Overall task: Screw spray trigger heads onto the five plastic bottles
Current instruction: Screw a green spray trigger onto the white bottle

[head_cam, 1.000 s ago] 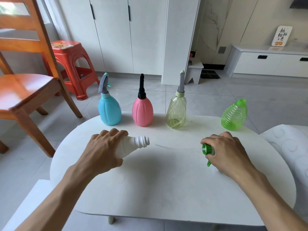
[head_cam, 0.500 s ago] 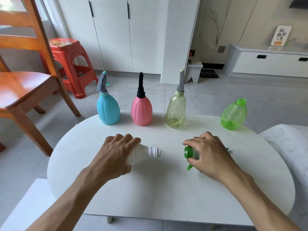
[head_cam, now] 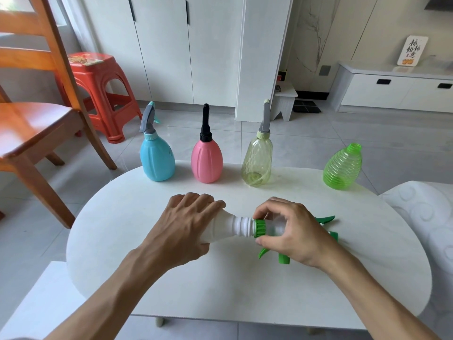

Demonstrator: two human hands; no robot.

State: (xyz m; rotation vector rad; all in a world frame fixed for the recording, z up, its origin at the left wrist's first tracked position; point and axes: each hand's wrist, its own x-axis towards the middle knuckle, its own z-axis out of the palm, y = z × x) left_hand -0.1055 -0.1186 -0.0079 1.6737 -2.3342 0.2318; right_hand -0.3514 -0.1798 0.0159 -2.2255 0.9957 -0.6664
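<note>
While the near edge of the white desk point(head_cam: 220, 303) is bare apart from two forearms crossing it, both hands work at the desk's middle. Left hand point(head_cam: 186, 229): fingers wrapped closed around the body of a white bottle point(head_cam: 228, 228), which lies on its side with neck pointing toward the desk's right end. Right hand point(head_cam: 294, 231): thumb and fingertips pinched closed around a green spray trigger head point(head_cam: 261, 228); its ribbed collar sits against the bottle's threaded neck. Cannot tell whether the threads are engaged. Green lever and nozzle parts protrude beyond the right hand, toward the right end.

Along the far edge, four bottles stand upright, spaced apart, listed left end to right end:
- blue bottle point(head_cam: 157, 158), grey trigger head fitted
- pink bottle point(head_cam: 206, 160), black head fitted
- clear yellowish bottle point(head_cam: 257, 163), grey head fitted
- green ribbed bottle point(head_cam: 343, 168), neck open, no head

Beyond the desk, on the floor: wooden chair point(head_cam: 36, 119) and red plastic stool point(head_cam: 98, 94) at far left, white cabinets point(head_cam: 183, 45) behind.
</note>
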